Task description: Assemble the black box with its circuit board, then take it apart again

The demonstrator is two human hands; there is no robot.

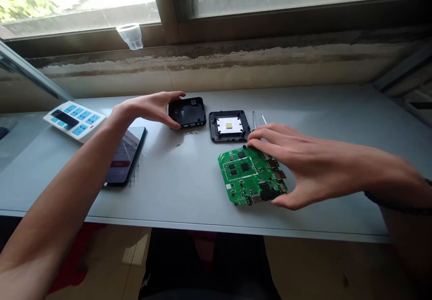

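My left hand [157, 107] grips the left side of a black plastic case [187, 112], its hollow side facing up, thumb at the near edge and fingers at the far edge. Between the thumb and fingers of my right hand [290, 160] is the right side of a green circuit board [241, 174], chips facing up. A black cover [213, 128] with a white plate and a small beige pad lies behind the board. Several tiny dark screws [191, 133] lie just in front of the case.
Two thin metal tools [254, 120] lie beyond my right hand. At the left are a tablet [126, 158] and a white power strip [97, 119] with a dark object on it. A translucent cup [131, 36] is by the window; the table's front edge [202, 229] is near me.
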